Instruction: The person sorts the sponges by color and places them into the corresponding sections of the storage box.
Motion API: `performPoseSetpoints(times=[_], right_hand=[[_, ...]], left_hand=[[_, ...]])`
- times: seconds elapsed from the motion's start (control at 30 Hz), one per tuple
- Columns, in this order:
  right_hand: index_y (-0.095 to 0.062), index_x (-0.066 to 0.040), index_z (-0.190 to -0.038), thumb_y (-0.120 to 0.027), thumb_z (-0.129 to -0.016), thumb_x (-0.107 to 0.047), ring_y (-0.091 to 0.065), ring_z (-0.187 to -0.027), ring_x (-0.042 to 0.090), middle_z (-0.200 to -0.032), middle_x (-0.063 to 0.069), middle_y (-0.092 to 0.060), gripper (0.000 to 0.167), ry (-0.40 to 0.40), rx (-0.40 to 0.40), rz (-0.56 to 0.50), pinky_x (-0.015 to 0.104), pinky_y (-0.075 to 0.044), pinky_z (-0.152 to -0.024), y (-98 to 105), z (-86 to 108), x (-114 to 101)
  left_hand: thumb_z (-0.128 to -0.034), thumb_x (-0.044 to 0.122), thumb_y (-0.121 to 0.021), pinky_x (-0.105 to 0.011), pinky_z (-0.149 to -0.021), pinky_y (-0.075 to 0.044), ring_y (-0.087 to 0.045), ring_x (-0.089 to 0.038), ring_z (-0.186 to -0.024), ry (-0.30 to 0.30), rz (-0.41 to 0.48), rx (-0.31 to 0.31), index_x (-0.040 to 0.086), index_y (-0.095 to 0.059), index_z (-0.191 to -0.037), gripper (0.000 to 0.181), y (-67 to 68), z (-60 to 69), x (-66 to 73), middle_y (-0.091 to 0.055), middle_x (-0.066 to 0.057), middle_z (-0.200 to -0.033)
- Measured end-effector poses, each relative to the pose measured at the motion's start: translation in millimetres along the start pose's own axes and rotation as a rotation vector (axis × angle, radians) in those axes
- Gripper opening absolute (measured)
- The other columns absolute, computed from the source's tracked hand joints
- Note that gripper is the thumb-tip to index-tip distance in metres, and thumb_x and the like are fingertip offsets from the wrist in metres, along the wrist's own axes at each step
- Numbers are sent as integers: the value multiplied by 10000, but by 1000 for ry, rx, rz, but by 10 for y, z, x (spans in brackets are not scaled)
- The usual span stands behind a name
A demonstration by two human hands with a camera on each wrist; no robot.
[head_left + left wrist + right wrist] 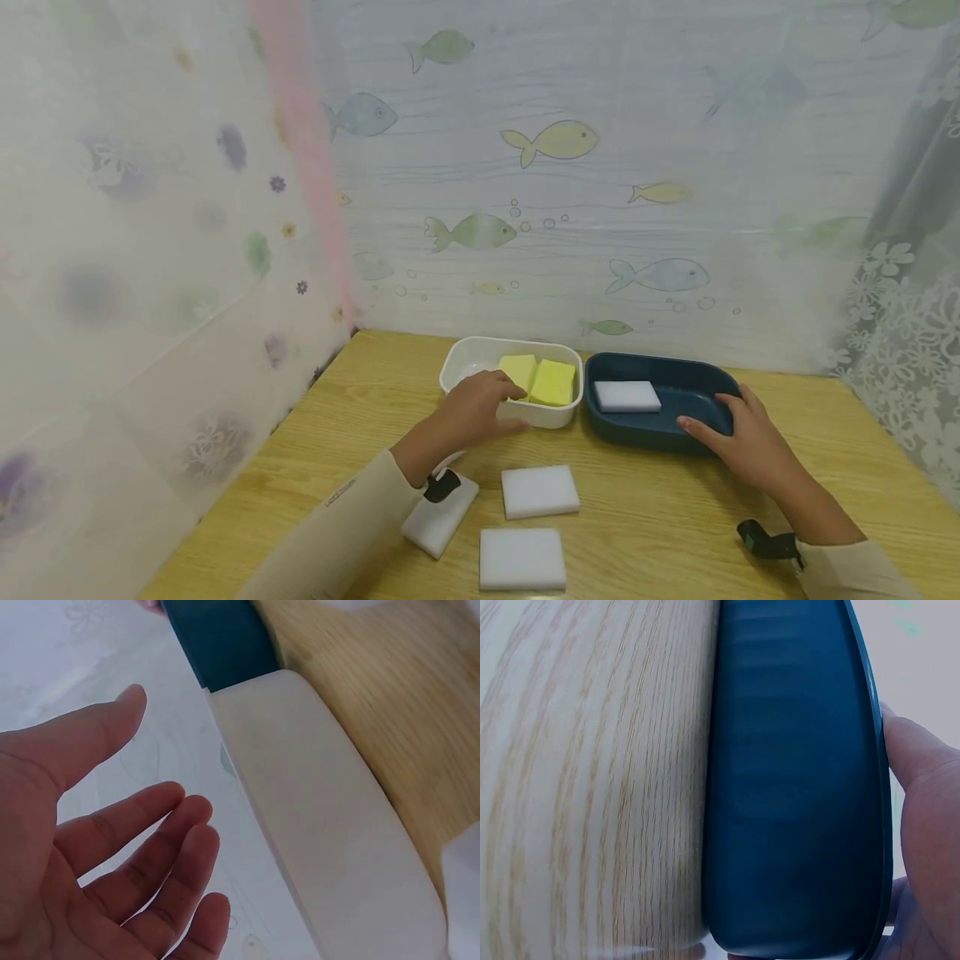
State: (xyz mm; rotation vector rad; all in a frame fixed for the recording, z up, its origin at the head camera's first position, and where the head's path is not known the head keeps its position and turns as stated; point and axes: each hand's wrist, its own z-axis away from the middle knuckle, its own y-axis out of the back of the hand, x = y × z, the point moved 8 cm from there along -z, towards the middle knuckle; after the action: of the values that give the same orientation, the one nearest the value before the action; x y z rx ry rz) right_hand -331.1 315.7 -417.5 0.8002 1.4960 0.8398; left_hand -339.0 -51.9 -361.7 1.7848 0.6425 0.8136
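Note:
My left hand hovers over the front of a white plastic container, thumb apart from loosely bent fingers. Nothing is in its grasp. Inside that container, two yellow sponges sit side by side on the right. My right hand holds the right end of a dark blue container, with the thumb at the front rim and the fingers around the end. One white sponge block lies in the blue container's left part. In the right wrist view, the thumb reaches over the blue rim.
On the wooden table, nearer me, lie three white sponge blocks: one behind, one in front, and a slanted one partly hidden by the left wrist. A fish-print curtain hangs behind the containers.

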Motion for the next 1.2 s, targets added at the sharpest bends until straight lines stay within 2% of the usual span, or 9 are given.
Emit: performPoseSetpoints(times=[0.13,0.27,0.57,0.73,0.93,1.2], right_hand=[[-204,189,-1551,-558,-980,-676,-172,-1393,716,-1610,459,78,1095,1,3,-2,822,-291,-1009,4,7,-3],[-206,189,-1551,-559,-980,-675,-159,-1397,716,-1609,460,81,1094,0,8,-3,827,-281,-1012,8,14,-2],[-209,193,-1548,-555,-983,-673,-155,-1398,717,-1609,462,75,1091,1,6,2,833,-270,-1016,-1,10,0],[-203,191,-1551,-557,-982,-673,-156,-1398,717,-1611,456,89,1093,0,1,-3,831,-271,-1018,-9,9,1],[-206,188,-1552,-553,-982,-676,-146,-1400,717,-1609,457,97,1092,-5,-4,2,836,-270,-1010,-22,9,21],[-194,189,-1554,-548,-981,-684,-135,-1405,713,-1611,452,110,1103,-5,-5,9,833,-267,-1013,-7,-15,23]], left_hand=[[-891,445,-814,-280,-865,-546,-668,-141,-1035,6,90,-66,141,-753,-1248,473,-58,126,-8,-719,21,-1164],[-886,444,-819,-273,-869,-541,-658,-140,-1022,-5,134,-102,136,-750,-1251,482,-91,214,25,-728,-4,-1159],[-859,436,-849,-242,-863,-542,-669,-108,-1000,-38,197,-128,106,-751,-1230,506,-186,292,36,-752,-6,-1177],[-823,444,-878,-237,-845,-535,-659,-94,-986,-21,260,-173,120,-751,-1239,543,-257,321,16,-745,8,-1170],[-753,482,-919,-226,-838,-532,-652,-66,-984,25,278,-250,153,-741,-1263,632,-375,352,-10,-737,49,-1157],[-725,502,-932,-218,-876,-535,-668,-54,-1014,-2,256,-308,158,-734,-1280,682,-499,368,12,-737,106,-1118]])
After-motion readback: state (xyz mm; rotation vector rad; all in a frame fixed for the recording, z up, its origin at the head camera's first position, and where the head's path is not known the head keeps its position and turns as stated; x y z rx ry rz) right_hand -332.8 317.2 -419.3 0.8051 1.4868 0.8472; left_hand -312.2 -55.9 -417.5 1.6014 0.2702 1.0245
